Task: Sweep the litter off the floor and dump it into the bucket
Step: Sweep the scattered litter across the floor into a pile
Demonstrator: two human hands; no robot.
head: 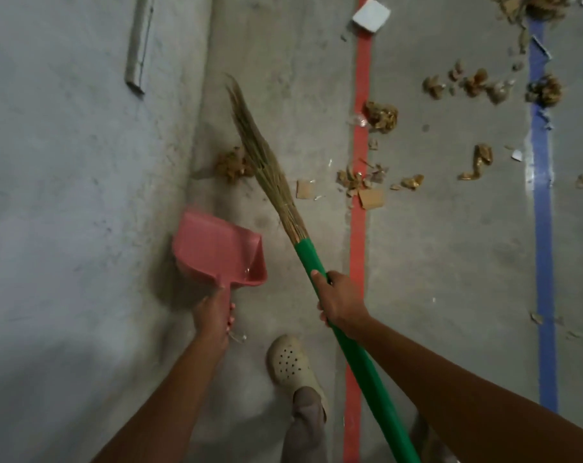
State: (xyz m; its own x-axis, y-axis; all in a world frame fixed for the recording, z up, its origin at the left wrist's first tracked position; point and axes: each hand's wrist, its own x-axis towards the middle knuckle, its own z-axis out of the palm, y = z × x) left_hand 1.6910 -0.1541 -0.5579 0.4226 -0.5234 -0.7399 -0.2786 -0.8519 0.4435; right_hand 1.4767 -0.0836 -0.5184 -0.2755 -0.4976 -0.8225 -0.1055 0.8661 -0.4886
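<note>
A: Left hand [216,315] is clenched round the dustpan [210,245] handle, and the right hand [337,300] is wrapped round the green broom [307,257] handle. What could go wrong?
B: The brown clump [231,165] lies ahead of the left hand, beside the bristles. A hard flick could scatter it past the pan.
A: And the rest?
B: More litter [380,116] lies ahead and right of the right hand. The bucket isn't in view, so a tilted pan might spill on the way.
</note>
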